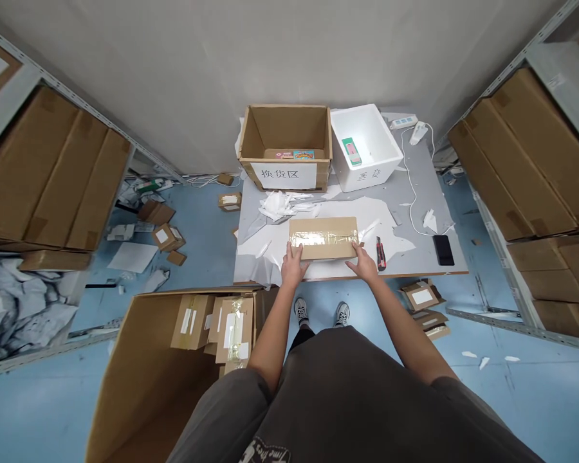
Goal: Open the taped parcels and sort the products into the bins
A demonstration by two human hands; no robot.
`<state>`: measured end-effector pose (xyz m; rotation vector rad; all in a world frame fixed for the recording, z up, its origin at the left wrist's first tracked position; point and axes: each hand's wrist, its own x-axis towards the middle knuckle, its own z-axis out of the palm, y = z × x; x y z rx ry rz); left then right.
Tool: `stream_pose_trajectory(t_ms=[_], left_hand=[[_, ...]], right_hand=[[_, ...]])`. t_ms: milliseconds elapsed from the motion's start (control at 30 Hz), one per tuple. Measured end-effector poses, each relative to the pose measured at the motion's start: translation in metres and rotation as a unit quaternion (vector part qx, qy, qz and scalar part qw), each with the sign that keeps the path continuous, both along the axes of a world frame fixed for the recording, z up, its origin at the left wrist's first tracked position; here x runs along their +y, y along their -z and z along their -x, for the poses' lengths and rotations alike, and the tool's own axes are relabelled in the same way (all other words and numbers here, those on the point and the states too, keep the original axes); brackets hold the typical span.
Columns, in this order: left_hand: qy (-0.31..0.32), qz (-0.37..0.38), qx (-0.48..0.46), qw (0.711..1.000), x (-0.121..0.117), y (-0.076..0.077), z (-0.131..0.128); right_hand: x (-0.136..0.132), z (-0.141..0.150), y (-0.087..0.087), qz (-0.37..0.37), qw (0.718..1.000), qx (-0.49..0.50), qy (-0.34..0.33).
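Observation:
A taped cardboard box (323,229) lies lengthwise near the front edge of the table, shiny clear tape running along it. My left hand (292,265) grips its left end, and my right hand (363,262) grips the right end. Both thumbs point inward along the near side. Just right of my right hand lies a red and black box cutter (381,253). White paper scraps (282,206) are heaped behind the box, and a torn white sheet is spread beneath it.
Behind stand a labelled cardboard carton (284,132) and a white foam box (367,148), both holding small packages. A phone (443,250) and cable lie at right. A large carton (139,360) of parcels stands by my left arm. Loaded shelves flank both sides.

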<state>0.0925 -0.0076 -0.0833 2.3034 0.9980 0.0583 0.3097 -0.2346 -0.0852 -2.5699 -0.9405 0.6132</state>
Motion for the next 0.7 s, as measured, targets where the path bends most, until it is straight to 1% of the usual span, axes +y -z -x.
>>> stream_pose_trajectory(t_ms=[67,133,200,300,400,500,600,700], left_hand=[[-0.014,-0.005,-0.001,1.000,-0.004,0.005,-0.004],[-0.021,-0.013,0.001,1.000,-0.004,0.009,-0.008],[-0.020,-0.018,0.001,1.000,-0.002,0.011,-0.010],[-0.024,-0.021,-0.021,0.999,0.000,0.017,-0.009],[-0.047,-0.014,-0.056,0.997,0.004,0.024,-0.006],[-0.080,0.004,-0.090,0.993,0.012,0.033,-0.004],[-0.124,0.039,-0.142,0.981,0.014,0.046,-0.005],[-0.170,0.096,-0.211,0.958,0.005,0.064,-0.010]], right_hand=[[0.002,0.006,0.009,0.004,1.000,0.017,0.020],[0.007,0.006,0.013,0.006,0.999,0.019,0.033],[0.011,0.003,0.012,0.006,1.000,0.015,0.025],[0.015,0.000,0.004,0.011,1.000,0.006,0.003],[0.017,0.003,-0.011,0.023,1.000,-0.018,-0.009],[0.023,0.009,-0.032,0.017,0.998,-0.059,-0.024],[0.032,0.016,-0.056,-0.017,0.992,-0.119,-0.044],[0.043,0.027,-0.076,-0.072,0.977,-0.189,-0.073]])
